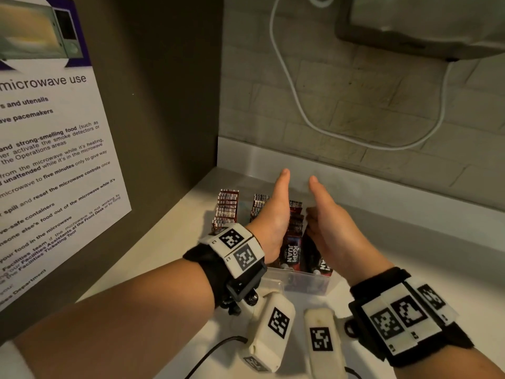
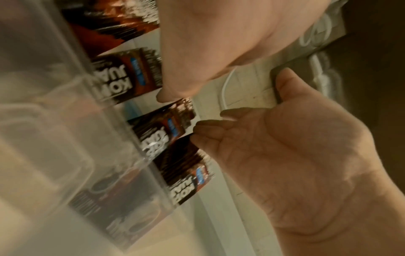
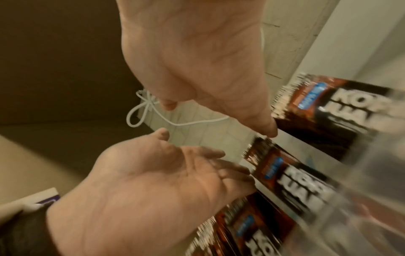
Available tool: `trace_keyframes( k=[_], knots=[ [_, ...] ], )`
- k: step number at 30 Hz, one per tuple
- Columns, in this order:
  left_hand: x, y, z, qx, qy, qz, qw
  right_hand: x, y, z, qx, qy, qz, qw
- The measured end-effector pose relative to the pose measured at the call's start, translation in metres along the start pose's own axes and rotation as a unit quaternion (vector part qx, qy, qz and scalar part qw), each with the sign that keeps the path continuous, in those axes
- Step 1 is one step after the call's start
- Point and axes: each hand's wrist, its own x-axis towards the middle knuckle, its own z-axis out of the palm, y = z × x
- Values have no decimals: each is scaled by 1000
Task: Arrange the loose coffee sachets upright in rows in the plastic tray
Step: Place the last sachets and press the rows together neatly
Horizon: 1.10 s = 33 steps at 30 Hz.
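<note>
Near edge of the plastic tray (image 1: 306, 285): left hand (image 1: 273, 222) and right hand (image 1: 328, 233), grips apart, fingers straight, flank the upright Kopi Juan sachets (image 1: 293, 242); next, likely squeeze the row square.

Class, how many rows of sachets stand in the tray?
3 rows: left, middle, and right between the hands; more may be hidden behind the hands.
</note>
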Motion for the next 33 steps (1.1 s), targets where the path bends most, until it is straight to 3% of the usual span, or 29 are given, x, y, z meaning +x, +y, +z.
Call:
trace_keyframes(
  k=[3,5,7,9,11,12,15,19,22,28,30,33],
  knots=[
    [-3,15,-5,138,38,127,981,-7,-18,-10,-53,60,-119,990],
    [-3,22,-17,269,83,213,936,-7,-26,-19,-90,115,-187,972],
    [-1,23,-30,398,110,249,876,-1,-27,-30,-170,161,-215,948],
    [1,16,-38,548,81,221,802,7,-21,-37,-276,162,-199,926],
    [3,3,-43,676,35,149,721,14,-7,-39,-401,118,-157,895],
    [3,-4,-44,709,19,115,696,19,1,-39,-459,92,-139,873],
    [3,-18,-45,751,-5,71,657,27,20,-36,-565,51,-105,817],
    [7,-24,-44,795,12,48,605,29,29,-35,-623,22,-69,779],
    [9,-25,-44,808,15,40,588,32,28,-35,-636,20,-63,769],
    [8,-24,-44,802,13,42,596,34,25,-36,-627,17,-51,777],
    [5,-20,-46,791,16,54,609,30,23,-37,-606,22,-63,792],
    [-4,-5,-57,752,50,95,651,20,16,-42,-550,53,-103,827]
  ],
)
